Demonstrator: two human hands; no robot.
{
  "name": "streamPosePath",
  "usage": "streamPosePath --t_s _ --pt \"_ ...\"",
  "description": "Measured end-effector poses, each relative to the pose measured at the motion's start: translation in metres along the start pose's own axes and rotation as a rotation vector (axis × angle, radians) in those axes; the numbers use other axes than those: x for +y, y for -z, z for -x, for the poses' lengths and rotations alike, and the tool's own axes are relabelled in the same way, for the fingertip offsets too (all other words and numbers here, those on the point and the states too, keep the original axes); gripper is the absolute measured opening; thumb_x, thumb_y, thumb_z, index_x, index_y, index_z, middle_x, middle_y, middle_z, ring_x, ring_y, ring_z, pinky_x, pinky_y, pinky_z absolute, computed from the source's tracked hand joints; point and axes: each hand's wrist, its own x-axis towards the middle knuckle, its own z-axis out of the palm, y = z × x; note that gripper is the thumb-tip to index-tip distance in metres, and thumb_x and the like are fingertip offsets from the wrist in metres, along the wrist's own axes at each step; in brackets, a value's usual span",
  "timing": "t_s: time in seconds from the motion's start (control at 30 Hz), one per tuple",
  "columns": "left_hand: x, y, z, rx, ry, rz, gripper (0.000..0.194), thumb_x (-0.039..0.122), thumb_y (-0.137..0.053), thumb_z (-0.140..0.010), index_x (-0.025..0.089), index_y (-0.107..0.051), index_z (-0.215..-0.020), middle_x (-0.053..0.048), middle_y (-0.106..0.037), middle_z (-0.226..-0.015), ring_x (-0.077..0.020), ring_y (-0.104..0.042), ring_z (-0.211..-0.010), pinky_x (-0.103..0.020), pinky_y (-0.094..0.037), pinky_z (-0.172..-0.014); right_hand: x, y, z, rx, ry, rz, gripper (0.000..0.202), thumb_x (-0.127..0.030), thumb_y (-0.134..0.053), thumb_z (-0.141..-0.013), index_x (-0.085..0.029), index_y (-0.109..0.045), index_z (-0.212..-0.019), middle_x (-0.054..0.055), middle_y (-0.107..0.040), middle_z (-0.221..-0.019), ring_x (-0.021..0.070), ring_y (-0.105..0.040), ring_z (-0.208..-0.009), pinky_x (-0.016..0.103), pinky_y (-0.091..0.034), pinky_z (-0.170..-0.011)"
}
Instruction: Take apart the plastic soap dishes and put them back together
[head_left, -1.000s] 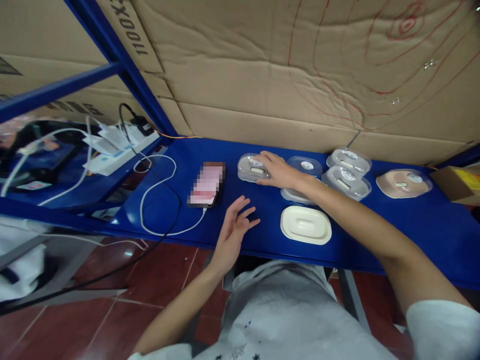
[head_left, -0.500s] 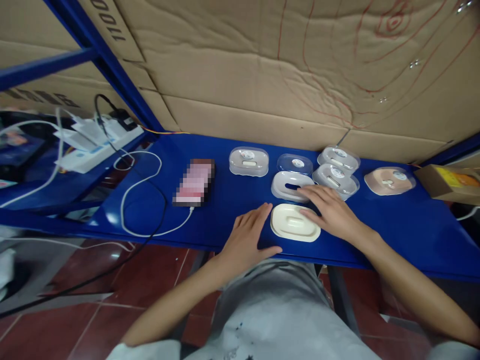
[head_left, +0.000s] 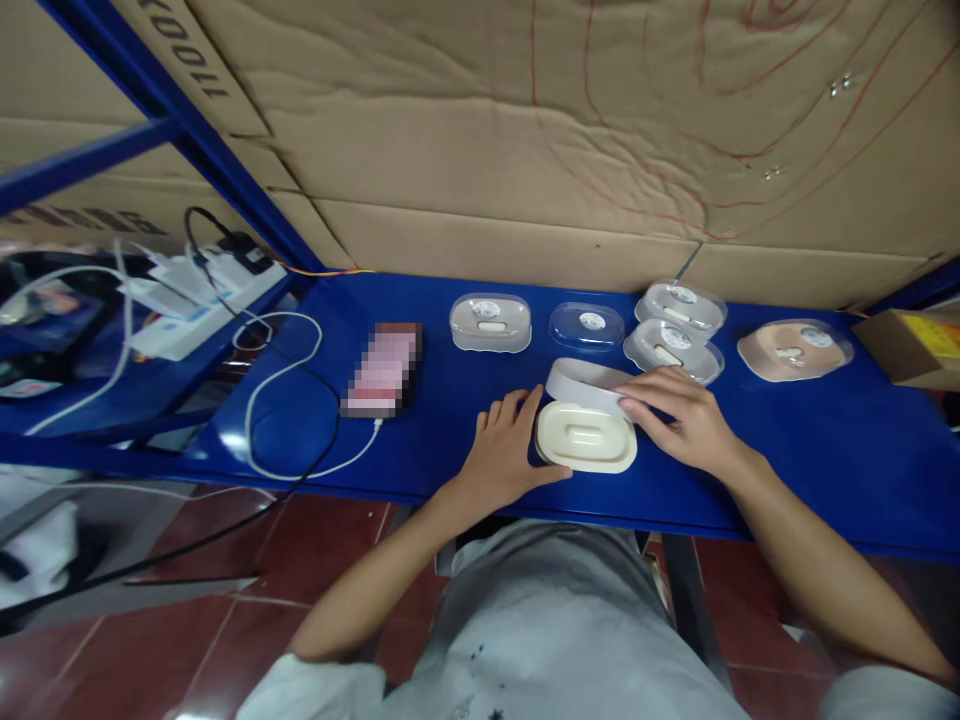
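Right hand (head_left: 684, 418) pinching a tilted white oval shell (head_left: 581, 383)
Left hand (head_left: 504, 455), thumb and fingers spread, brackets the left end of the cream oval tray (head_left: 586, 441)

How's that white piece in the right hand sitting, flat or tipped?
Tipped: the white piece shows its side wall to the camera, not its top, and the right hand grips one end.

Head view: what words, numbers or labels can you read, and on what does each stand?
"1100", then seemingly "X" cut off: on cardboard strip.
Dark characters, left-hand cardboard: partly hidden, unreadable.
Round stickers on clear covers: too small.
Yellow label on brown box: too blurred.
Phone screen: pixelated, unreadable.
Pale label at far left, surface unclear: too blurred.
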Motion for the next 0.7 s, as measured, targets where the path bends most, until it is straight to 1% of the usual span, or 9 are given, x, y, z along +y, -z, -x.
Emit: streamPosePath --t_s 0.07,0.17,0.27,0.37,0.43,0.47,0.53,0.6,0.7 --pt "0.0 0.002 -0.005 0.02 -0.017 0.017 0.089 0.059 -0.089 -0.071 0.021 -0.056 -0.143 -0.018 -0.052 -0.151 -0.045 -0.051 -0.132 -0.064 -0.038 -0.111 -0.002 0.001 0.002 -0.011 0.033 -0.025 0.023 -0.02 -0.067 -0.102 -0.025 -0.074 -0.123 0.006 -0.081 -0.106 0.0249 -0.075 -0.094 0.045 -0.055 -0.086" --pt "-0.007 0.005 -0.007 0.122 -0.018 0.213 0.084 0.055 -0.091 -0.07 0.02 -0.056 -0.138 -0.017 -0.056 -0.145 -0.0414 -0.053 -0.133 -0.061 -0.038 -0.113 -0.009 -0.005 0.002 -0.067 0.088 -0.054 0.025 -0.019 -0.067 -0.102 -0.025 -0.072 -0.126 0.006 -0.08 -0.109 0.024 -0.074 -0.096 0.044 -0.055 -0.086" --pt "-0.013 0.006 -0.007 0.164 0.0 0.606 0.085 0.046 -0.092 -0.073 0.022 -0.051 -0.143 -0.016 -0.062 -0.14 -0.0362 -0.059 -0.13 -0.054 -0.043 -0.113 -0.019 -0.013 0.001 -0.122 0.115 -0.101 0.029 -0.019 -0.066 -0.103 -0.024 -0.069 -0.131 0.008 -0.079 -0.117 0.024 -0.073 -0.102 0.045 -0.055 -0.091" --pt "-0.013 0.005 -0.007 0.084 0.076 1.125 0.096 0.029 -0.094 -0.071 0.028 -0.044 -0.153 -0.01 -0.07 -0.131 -0.0286 -0.068 -0.118 -0.048 -0.049 -0.108 -0.027 -0.021 -0.001 -0.161 0.11 -0.112 0.029 -0.019 -0.062 -0.105 -0.023 -0.067 -0.134 0.009 -0.077 -0.121 0.0248 -0.072 -0.111 0.046 -0.054 -0.097" --pt "-0.008 0.004 -0.007 0.076 0.168 1.396 0.098 0.02 -0.095 -0.07 0.03 -0.046 -0.154 -0.006 -0.072 -0.127 -0.0243 -0.07 -0.113 -0.045 -0.05 -0.108 -0.03 -0.026 -0.001 -0.164 0.107 -0.084 0.028 -0.02 -0.061 -0.106 -0.022 -0.066 -0.134 0.009 -0.077 -0.122 0.0256 -0.071 -0.114 0.047 -0.054 -0.099" --pt "-0.006 0.004 -0.007 0.077 0.201 1.484 0.09 0.018 -0.094 -0.071 0.029 -0.052 -0.15 -0.006 -0.073 -0.127 -0.0237 -0.07 -0.113 -0.045 -0.051 -0.109 -0.031 -0.029 -0.001 -0.161 0.116 -0.063 0.028 -0.021 -0.061 -0.106 -0.021 -0.066 -0.133 0.01 -0.077 -0.122 0.0261 -0.071 -0.114 0.047 -0.055 -0.1" --pt "0.0 0.002 -0.005 0.077 0.227 1.595 0.062 0.022 -0.091 -0.077 0.022 -0.066 -0.134 -0.008 -0.075 -0.125 -0.0254 -0.07 -0.118 -0.046 -0.051 -0.112 -0.033 -0.033 0.001 -0.148 0.155 -0.012 0.027 -0.023 -0.061 -0.106 -0.018 -0.067 -0.132 0.011 -0.077 -0.121 0.0272 -0.071 -0.113 0.048 -0.056 -0.099" --pt "0.002 0.001 -0.002 0.064 0.241 1.661 0.04 0.027 -0.086 -0.085 0.019 -0.073 -0.121 -0.009 -0.077 -0.124 -0.0274 -0.07 -0.121 -0.05 -0.05 -0.115 -0.034 -0.036 0.002 -0.155 0.206 0.015 0.028 -0.026 -0.061 -0.106 -0.017 -0.067 -0.132 0.013 -0.077 -0.12 0.0276 -0.071 -0.113 0.048 -0.057 -0.1" --pt "0.001 0.0 0.006 0.121 0.283 1.726 0.034 0.027 -0.081 -0.091 0.023 -0.073 -0.123 -0.005 -0.078 -0.125 -0.0259 -0.071 -0.123 -0.052 -0.048 -0.119 -0.025 -0.037 -0.004 -0.173 0.228 -0.012 0.036 -0.03 -0.056 -0.109 -0.019 -0.063 -0.142 0.014 -0.074 -0.131 0.0282 -0.068 -0.124 0.049 -0.056 -0.106"
